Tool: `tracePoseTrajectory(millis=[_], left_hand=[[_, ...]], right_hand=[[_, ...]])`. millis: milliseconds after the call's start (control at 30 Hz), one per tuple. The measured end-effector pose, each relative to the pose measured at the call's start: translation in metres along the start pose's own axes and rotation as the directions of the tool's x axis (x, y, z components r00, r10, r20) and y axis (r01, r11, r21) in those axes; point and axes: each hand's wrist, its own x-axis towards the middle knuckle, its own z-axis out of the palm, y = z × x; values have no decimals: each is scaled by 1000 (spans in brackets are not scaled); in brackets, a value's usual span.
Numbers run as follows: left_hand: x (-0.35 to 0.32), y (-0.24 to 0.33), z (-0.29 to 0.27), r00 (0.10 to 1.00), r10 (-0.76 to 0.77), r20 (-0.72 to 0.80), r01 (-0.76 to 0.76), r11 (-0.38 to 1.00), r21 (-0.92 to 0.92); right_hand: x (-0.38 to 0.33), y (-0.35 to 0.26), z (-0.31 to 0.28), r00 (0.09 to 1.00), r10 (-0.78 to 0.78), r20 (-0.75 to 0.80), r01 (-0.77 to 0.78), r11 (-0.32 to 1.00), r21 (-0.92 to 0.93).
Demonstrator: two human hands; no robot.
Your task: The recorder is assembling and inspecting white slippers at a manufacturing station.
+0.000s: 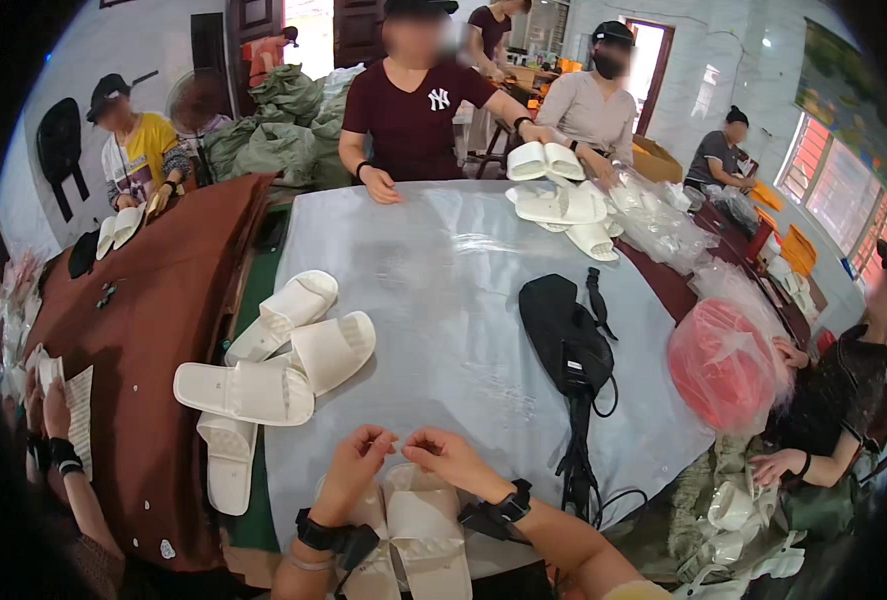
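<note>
My left hand (355, 468) and my right hand (455, 464) meet at the near edge of the table, their fingertips curled and pinched close together. Whatever lies between the fingertips is too small to make out. Right below them rests a pair of white open-toe slippers (427, 535), partly covered by my hands and wrists. To the left, several more white slippers (246, 391) lie in a loose, overlapping heap. Both wrists wear black straps with small dark devices attached.
A black pouch (566, 335) with straps and cable lies right of centre on the grey-covered table (433, 300). Across it, a person (418, 120) reaches toward stacked white slippers (563, 203). A red bundle in clear plastic (728, 360) sits at right; a brown-covered table (148, 370) adjoins at left.
</note>
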Motion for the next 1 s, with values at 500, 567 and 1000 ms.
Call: tracePoseTrajectory(millis=[500, 567, 1000], left_hand=[[-2, 11, 5, 999, -17, -36, 13, 995, -102], [-1, 11, 6, 998, -21, -64, 13, 993, -114], [-1, 16, 7, 1000, 5, -13, -4, 997, 78]], right_hand=[[1, -2, 0, 1000, -12, 17, 12, 1000, 4], [0, -2, -1, 1000, -11, 11, 11, 1000, 5], [0, -4, -1, 999, 5, -31, -6, 999, -37]])
